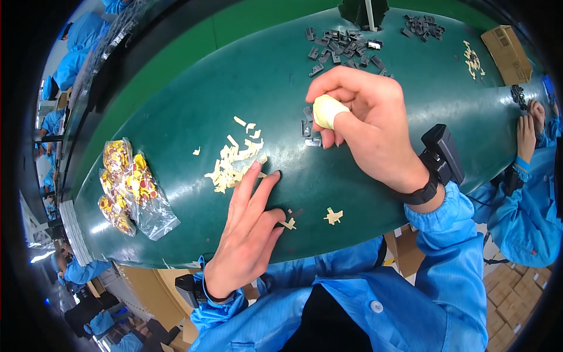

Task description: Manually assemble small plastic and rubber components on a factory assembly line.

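My right hand [375, 126] is closed, with its fingers curled against a thumb that wears a pale yellow cover [328, 111]. Whatever it may grip is hidden. A few small black plastic parts [306, 129] lie just beside its fingertips. My left hand [243, 234] is open, fingers stretched toward the near edge of a pile of short cream strips [229, 167]. Its index fingertip is at a strip there. Close to its curled lower fingers lies a small cream piece [290, 223], and a little cluster of strips [333, 216] rests farther right.
Black parts are heaped at the far side [343, 47], with another heap [423, 27] to its right. Clear bags of yellow and red pieces [132, 188] lie at left. A cardboard box [507, 56] stands far right, near a co-worker's hands [528, 132]. The table [176, 117] is green.
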The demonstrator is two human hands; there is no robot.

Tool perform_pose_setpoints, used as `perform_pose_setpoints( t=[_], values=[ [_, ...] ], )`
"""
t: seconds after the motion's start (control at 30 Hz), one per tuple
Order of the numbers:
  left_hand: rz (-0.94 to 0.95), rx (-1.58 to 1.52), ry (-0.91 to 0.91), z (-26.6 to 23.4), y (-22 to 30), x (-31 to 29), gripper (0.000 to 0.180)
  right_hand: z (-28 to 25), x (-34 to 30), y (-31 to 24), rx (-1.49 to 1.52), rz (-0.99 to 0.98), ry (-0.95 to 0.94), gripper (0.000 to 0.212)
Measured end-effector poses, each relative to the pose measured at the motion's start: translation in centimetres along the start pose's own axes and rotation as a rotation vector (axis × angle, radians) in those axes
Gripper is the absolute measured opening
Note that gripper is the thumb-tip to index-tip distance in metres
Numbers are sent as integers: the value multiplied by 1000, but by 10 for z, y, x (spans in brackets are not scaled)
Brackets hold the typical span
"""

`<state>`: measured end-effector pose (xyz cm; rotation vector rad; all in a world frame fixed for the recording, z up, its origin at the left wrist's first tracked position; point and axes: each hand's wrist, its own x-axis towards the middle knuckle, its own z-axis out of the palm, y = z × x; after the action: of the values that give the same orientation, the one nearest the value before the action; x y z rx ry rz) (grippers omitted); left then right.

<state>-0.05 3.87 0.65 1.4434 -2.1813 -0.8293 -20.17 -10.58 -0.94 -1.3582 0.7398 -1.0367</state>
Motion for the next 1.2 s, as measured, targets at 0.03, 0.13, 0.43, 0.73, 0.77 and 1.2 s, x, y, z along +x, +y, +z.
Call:
perform_pose_setpoints(
  t=[0.03, 0.13, 0.43, 0.73, 0.77, 1.2],
  values=[
    [-1, -2, -1, 0, 0, 0, 25, 0, 0, 0, 0, 1, 4, 10],
    [29, 38, -7, 1, -2, 0, 21, 1, 0, 0, -6, 6, 14, 10],
    [6, 53, 65, 13, -3, -8, 19, -2, 0, 0, -27, 28, -13, 13],
    [14, -582, 321, -27, 15, 13, 10, -2, -8, -4, -40, -3, -142, 17],
    [15, -588, 338, -32, 18, 20, 9, 0, -11, -1, -36, -42, -209, 16],
    [-201, -942, 409, -1, -8, 60, 6, 13, -15, -2, -8, -56, -283, 13]
  ],
)
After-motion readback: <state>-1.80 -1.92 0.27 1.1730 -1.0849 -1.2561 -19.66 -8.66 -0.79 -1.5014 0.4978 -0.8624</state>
